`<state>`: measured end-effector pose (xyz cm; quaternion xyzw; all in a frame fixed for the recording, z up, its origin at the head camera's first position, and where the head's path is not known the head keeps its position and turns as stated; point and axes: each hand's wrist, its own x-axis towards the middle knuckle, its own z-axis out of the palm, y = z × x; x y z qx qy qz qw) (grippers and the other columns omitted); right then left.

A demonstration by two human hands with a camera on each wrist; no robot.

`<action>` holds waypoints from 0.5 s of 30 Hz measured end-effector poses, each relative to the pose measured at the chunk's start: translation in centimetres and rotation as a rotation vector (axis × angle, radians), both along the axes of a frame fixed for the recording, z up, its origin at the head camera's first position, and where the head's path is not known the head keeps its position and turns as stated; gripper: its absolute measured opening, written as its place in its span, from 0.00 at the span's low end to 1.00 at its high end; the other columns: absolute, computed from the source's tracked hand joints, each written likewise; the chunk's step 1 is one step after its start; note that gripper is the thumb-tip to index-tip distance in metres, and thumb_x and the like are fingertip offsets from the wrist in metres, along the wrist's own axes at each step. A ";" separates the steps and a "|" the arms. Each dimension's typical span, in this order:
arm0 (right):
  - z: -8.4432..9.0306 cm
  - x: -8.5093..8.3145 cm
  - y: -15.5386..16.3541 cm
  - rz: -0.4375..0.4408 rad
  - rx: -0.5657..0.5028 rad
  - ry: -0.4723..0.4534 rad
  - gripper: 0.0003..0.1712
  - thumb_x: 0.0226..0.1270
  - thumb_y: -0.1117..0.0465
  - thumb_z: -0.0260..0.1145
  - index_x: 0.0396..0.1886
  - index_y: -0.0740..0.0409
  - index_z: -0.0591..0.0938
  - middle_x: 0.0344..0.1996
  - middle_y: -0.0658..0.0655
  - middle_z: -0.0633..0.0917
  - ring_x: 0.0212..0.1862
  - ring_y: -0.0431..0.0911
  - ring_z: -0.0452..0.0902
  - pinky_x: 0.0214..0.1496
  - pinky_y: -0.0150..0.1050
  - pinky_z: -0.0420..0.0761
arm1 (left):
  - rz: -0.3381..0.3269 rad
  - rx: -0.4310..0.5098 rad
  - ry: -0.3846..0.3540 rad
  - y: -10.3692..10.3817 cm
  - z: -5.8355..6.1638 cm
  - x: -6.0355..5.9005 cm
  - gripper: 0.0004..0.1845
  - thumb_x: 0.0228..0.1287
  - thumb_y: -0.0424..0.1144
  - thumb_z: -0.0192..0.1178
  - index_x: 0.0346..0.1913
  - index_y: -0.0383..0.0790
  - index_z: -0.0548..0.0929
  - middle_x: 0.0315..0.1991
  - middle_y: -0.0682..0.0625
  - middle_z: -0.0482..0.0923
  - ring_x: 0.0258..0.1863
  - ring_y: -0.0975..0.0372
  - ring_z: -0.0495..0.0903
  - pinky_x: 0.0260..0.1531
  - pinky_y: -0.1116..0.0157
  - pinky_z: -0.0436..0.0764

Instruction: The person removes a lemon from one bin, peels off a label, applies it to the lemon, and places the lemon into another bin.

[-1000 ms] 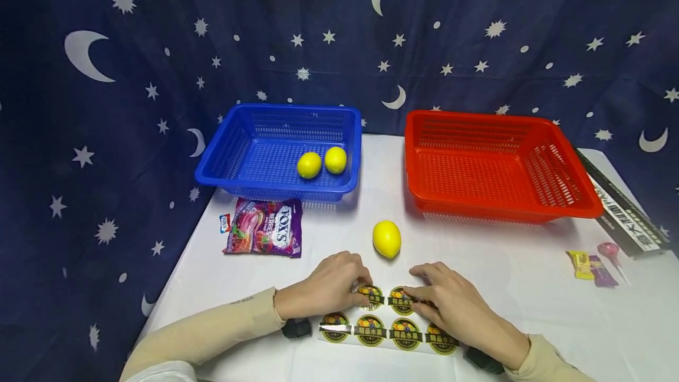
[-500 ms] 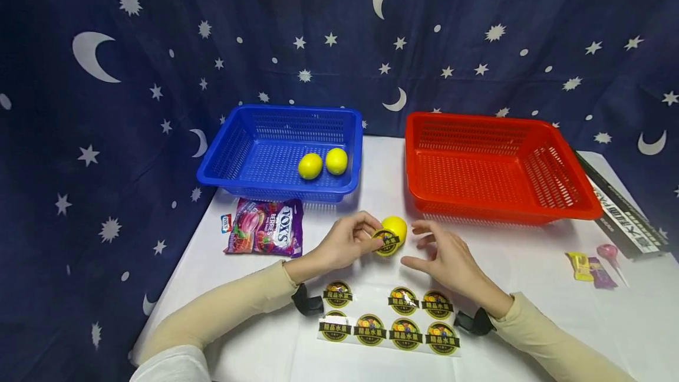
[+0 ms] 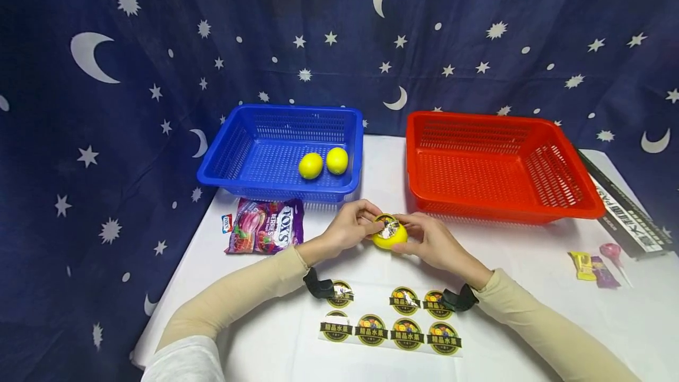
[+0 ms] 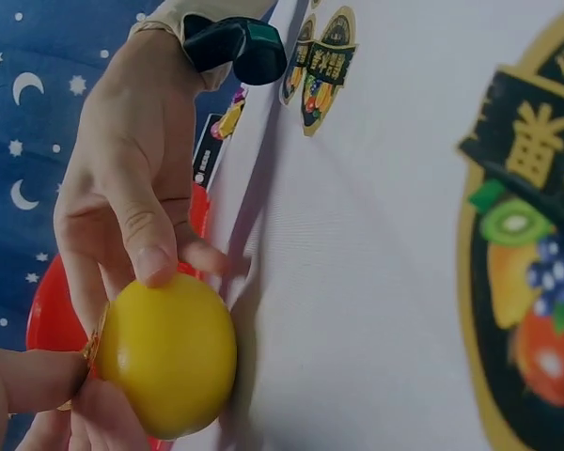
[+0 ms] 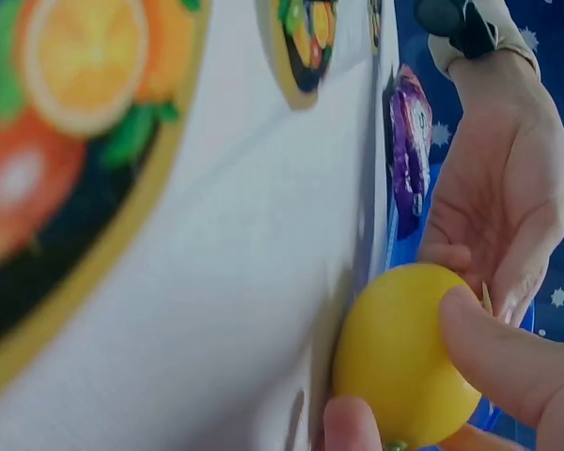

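Pinching the lemon (image 3: 389, 234) between my left hand (image 3: 347, 230) and right hand (image 3: 432, 240), I risk creasing the half-stuck sticker (image 3: 387, 226) if it rolls.

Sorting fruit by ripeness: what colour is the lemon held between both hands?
Bright yellow: the smooth oval lemon shows best in the left wrist view.

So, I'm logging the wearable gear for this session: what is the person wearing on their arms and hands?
Both arms wear close-fitting beige sleeves to the wrist. The left hand and right hand are bare. A small black device sits at each wrist; the right wrist's shows a teal patch.
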<state>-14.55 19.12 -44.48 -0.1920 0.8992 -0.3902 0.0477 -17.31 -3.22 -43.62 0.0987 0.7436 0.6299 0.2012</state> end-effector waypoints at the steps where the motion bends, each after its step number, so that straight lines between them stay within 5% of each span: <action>1: 0.1 -0.1 0.0 -0.011 -0.019 -0.009 0.36 0.54 0.58 0.82 0.63 0.60 0.82 0.52 0.61 0.89 0.48 0.52 0.87 0.50 0.46 0.84 | -0.001 0.000 0.003 -0.1 0.1 0.0 0.12 0.67 0.29 0.66 0.51 0.29 0.81 0.41 0.41 0.84 0.28 0.66 0.81 0.38 0.61 0.89; 5: 0.2 -0.3 0.0 -0.037 -0.058 -0.049 0.32 0.52 0.61 0.83 0.58 0.60 0.82 0.50 0.60 0.90 0.49 0.52 0.89 0.52 0.47 0.84 | -0.006 -0.019 0.031 -0.2 0.2 -0.1 0.12 0.67 0.30 0.66 0.51 0.31 0.83 0.41 0.40 0.86 0.27 0.67 0.80 0.37 0.62 0.88; 12: 0.1 -0.6 0.0 -0.056 -0.088 -0.022 0.23 0.59 0.66 0.77 0.56 0.61 0.84 0.41 0.63 0.91 0.38 0.48 0.89 0.31 0.32 0.80 | 0.005 -0.049 0.096 -0.3 0.1 -0.2 0.10 0.65 0.32 0.68 0.48 0.32 0.85 0.40 0.40 0.87 0.30 0.67 0.81 0.38 0.64 0.85; 15: 0.0 -0.5 0.0 -0.036 -0.092 -0.018 0.25 0.61 0.67 0.75 0.59 0.62 0.84 0.44 0.64 0.91 0.40 0.49 0.89 0.33 0.31 0.80 | 0.006 -0.045 0.089 -0.3 0.0 -0.2 0.10 0.65 0.31 0.68 0.48 0.32 0.85 0.40 0.39 0.87 0.29 0.67 0.81 0.41 0.61 0.86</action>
